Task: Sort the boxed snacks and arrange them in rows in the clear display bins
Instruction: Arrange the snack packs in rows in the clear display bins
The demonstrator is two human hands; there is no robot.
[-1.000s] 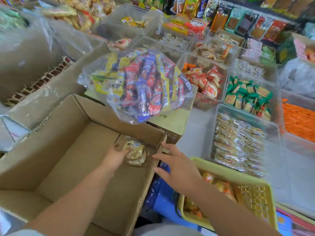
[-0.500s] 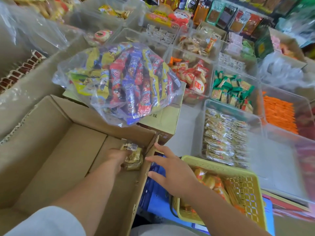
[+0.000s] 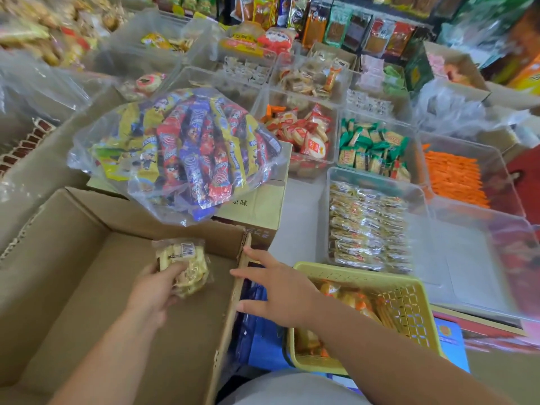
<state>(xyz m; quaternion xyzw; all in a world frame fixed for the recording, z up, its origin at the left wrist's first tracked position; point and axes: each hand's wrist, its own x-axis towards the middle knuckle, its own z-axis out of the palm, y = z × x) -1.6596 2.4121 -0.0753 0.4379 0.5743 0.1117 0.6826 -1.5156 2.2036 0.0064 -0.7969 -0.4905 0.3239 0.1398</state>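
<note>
A clear-wrapped snack packet is held inside the open cardboard box, close to its right wall, barcode label turned upward. It is gripped by the left hand, whose grip is curled round the packet's lower half. The right hand is kept spread, its grip holding nothing, fingers straight, right at the top edge of that same wall and over a yellow basket in which orange-wrapped snacks are seen. Beyond, on the counter, a clear bin is seen packed with rows of pale packets. A clear bag of colourful bars is propped on a second carton behind the box.
</note>
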